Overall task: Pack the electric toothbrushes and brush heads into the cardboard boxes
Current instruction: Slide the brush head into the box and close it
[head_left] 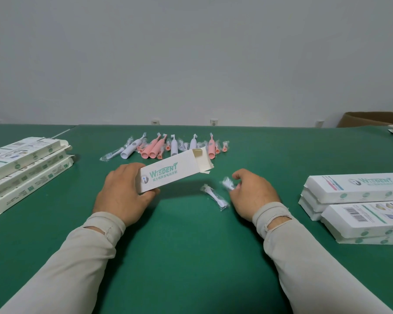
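Gripping flat cardboard box [168, 175], left hand [123, 191]; right hand [253, 192] fingers [237, 174] pinching crinkly-wrapped brush head [228, 184].

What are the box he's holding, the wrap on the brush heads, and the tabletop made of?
Box: thin matte white card, likely; the open end flaps show a brownish unprinted inner face. Wrap: clear glossy plastic film, crinkled, with the white brush head visible through it. Tabletop: green, dull and even, perhaps a rubber or felt mat; the look leaves it open.
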